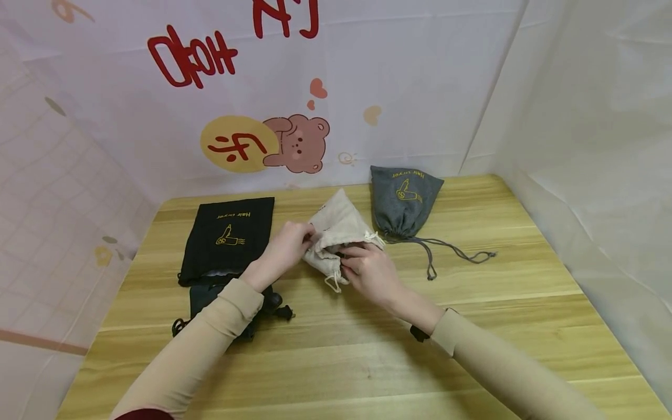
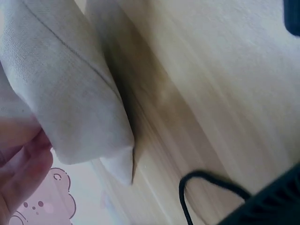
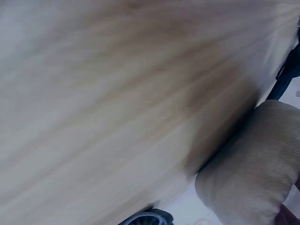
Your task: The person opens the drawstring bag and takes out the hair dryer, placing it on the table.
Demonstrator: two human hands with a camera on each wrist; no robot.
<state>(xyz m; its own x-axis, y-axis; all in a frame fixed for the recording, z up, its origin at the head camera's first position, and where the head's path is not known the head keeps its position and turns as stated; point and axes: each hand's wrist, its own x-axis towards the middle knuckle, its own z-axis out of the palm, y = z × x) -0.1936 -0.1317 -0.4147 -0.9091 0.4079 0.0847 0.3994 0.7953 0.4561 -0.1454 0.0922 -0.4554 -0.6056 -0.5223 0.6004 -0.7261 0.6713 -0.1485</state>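
We reach forward, our left forearm (image 1: 202,335) and right forearm (image 1: 504,364) slanting inward. Our left hand (image 1: 287,245) pinches, its fingers (image 2: 29,171) curled; our right hand (image 1: 371,273) is near it, fingers bent, tips partly hidden.

Head view forward and down, wrist views close to the tabletop (image 1: 336,367), head and left wrist sharing cream bag (image 1: 341,219)

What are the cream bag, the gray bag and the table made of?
The cream bag looks like cotton or linen: dull, with a woven grain and a seam. The gray bag seems to be soft, matte cloth, since its neck gathers into folds. The table looks smooth with wood streaks, but it could be real wood or a printed surface.
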